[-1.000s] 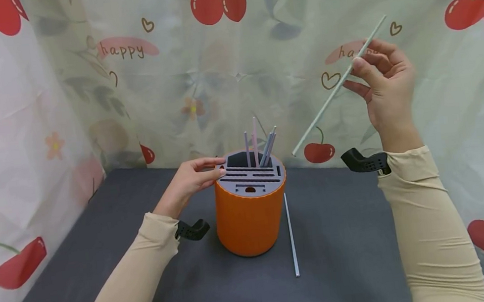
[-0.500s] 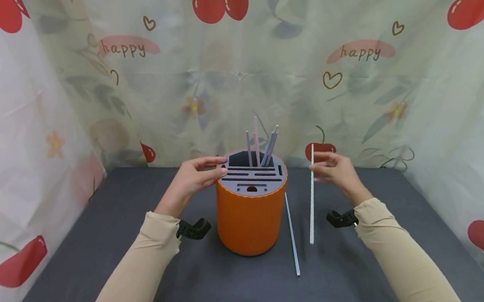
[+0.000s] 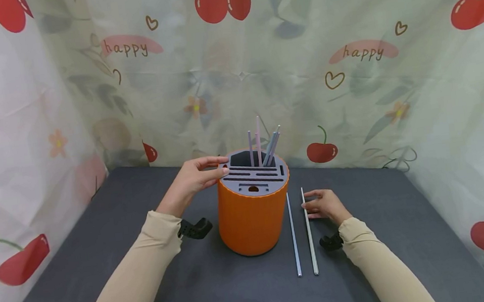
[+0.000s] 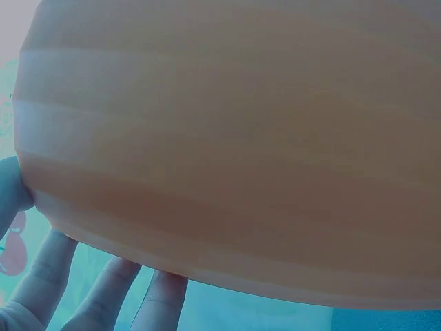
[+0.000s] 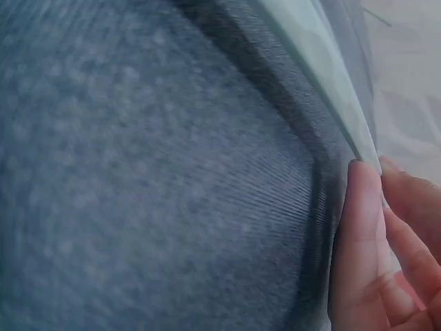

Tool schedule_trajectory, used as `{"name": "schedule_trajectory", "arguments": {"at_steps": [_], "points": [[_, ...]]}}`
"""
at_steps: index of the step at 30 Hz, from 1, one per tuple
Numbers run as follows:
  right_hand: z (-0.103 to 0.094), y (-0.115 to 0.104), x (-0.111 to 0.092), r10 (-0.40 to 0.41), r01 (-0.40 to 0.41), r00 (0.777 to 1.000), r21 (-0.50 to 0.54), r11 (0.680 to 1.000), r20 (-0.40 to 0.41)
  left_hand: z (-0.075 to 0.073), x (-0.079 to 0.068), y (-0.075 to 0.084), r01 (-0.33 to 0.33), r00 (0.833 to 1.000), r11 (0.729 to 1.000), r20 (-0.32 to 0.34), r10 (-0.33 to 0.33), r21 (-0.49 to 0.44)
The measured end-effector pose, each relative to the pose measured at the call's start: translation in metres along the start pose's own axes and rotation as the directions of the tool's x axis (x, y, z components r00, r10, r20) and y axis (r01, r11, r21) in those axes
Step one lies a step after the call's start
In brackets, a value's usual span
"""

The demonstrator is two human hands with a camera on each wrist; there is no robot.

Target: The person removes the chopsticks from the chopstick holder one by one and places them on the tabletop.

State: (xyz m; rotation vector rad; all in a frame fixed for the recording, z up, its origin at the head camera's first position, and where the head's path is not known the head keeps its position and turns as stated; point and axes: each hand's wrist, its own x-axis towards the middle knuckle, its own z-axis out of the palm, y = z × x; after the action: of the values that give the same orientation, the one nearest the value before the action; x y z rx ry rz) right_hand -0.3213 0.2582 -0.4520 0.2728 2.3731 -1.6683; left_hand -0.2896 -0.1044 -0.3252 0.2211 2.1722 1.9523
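Note:
An orange, round knife block (image 3: 252,219) with a grey slotted top stands upright on the table. My left hand (image 3: 191,179) holds its upper rim from the left side; in the left wrist view the fingers (image 4: 162,300) lie against its wall. Low over the table to the right, my right hand (image 3: 326,206) pinches a pale green chopstick (image 3: 311,243) between thumb and fingers. Whether the chopstick touches the cloth along its length, I cannot tell. A bluish chopstick (image 3: 295,244) lies on the table between it and the block, roughly parallel.
Several thin lilac and pink sticks (image 3: 258,139) stand in the block's rear opening. Dark grey cloth covers the table (image 3: 259,298). A cherry-patterned curtain (image 3: 243,86) hangs behind and along both sides.
My right hand has come down and left from high over the right side, bringing the pale green chopstick beside the bluish one. My left hand stays on the block's rim.

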Motion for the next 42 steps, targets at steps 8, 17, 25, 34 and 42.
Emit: {"name": "schedule_trajectory", "arguments": {"at_steps": [8,17,25,34,42], "points": [[0.004,0.000,0.002,0.044,-0.044,0.999,-0.052,0.998,-0.015,-0.001,0.001,0.000,-0.002,1.000,1.000,0.009,0.002,0.001],[0.011,-0.001,0.000,0.029,-0.035,0.998,-0.097,0.995,-0.063,-0.001,-0.001,0.001,0.006,1.000,1.000,0.004,-0.006,-0.006],[0.013,0.000,0.005,0.032,-0.044,0.995,-0.118,0.992,-0.099,-0.002,-0.001,0.000,0.007,1.000,1.000,0.005,-0.007,-0.011],[0.012,0.001,0.004,0.049,-0.062,0.993,-0.121,0.991,-0.107,-0.001,-0.001,0.000,0.003,1.000,1.000,0.012,-0.003,-0.001],[0.006,-0.003,0.001,0.071,-0.072,0.996,-0.022,0.997,-0.051,0.000,0.000,-0.001,0.012,1.000,1.000,0.015,-0.012,-0.004]]}}
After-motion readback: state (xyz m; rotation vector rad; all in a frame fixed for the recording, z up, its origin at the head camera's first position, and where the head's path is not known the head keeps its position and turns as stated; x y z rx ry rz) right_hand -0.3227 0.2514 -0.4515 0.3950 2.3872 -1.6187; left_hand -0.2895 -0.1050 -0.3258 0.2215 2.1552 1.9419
